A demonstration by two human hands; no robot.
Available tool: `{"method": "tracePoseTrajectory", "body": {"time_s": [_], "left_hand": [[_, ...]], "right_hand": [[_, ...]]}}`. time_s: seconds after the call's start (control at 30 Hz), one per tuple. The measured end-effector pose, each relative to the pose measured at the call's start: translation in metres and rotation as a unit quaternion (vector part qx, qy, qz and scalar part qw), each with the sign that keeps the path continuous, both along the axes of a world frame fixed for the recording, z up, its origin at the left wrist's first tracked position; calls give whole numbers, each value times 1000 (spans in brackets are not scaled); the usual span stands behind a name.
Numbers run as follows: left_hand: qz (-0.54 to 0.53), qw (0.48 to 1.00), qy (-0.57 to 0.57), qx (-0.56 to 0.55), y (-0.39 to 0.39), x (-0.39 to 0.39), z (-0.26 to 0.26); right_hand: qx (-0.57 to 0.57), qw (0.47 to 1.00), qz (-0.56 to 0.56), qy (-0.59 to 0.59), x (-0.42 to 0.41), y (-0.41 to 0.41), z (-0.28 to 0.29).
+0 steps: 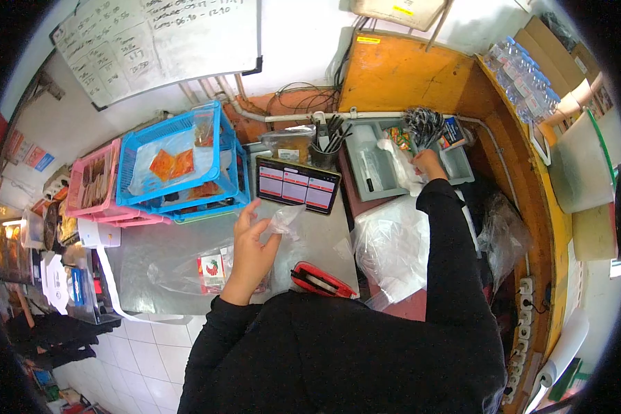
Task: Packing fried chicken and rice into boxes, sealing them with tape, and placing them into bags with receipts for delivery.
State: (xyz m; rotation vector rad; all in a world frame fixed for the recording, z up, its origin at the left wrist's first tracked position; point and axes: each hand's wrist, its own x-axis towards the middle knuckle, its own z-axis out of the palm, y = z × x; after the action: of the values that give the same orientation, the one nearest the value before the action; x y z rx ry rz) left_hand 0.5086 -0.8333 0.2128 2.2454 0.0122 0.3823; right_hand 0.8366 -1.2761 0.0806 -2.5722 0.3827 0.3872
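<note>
Between the thumb and forefinger of my left hand (251, 251) is a small clear plastic bag (288, 220), held above the metal table (155, 253). My right hand (428, 163) reaches into a grey divided tray (361, 182), with its fingers at a white plastic bag (404, 168). Whether those fingers grip anything is too small to tell. Black-and-clear wrapped items (423, 124) stand bunched just behind that hand, near a small orange-and-green packet (397, 138). Below my left hand lies a clear bag with a red-and-white printed packet (212, 274).
A tablet (297, 185) lies behind the left hand, near a black cup of dark sticks (325, 155). Blue baskets (173, 196) and a pink basket (90, 181) stand left. A red zip pouch (323, 279) lies at the front edge. Clear plastic bags (393, 243) lie under my right arm.
</note>
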Motion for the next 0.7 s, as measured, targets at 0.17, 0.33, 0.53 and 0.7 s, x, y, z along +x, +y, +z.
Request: {"method": "tracePoseTrajectory", "body": {"time_s": [0.17,0.33,0.53,0.7], "left_hand": [[14,998,-11,-66,3,-3,-9],[49,978,-14,-202,6,-2,-51],[62,976,-138,-155,6,-24,-23],[9,886,-38,-462,28,-79,-9]], "right_hand": [[-125,943,168,-257,-17,59,52],[349,837,417,-66,-167,235,156],[488,760,392,175,-247,310,161],[494,789,332,151,-264,349,170]]}}
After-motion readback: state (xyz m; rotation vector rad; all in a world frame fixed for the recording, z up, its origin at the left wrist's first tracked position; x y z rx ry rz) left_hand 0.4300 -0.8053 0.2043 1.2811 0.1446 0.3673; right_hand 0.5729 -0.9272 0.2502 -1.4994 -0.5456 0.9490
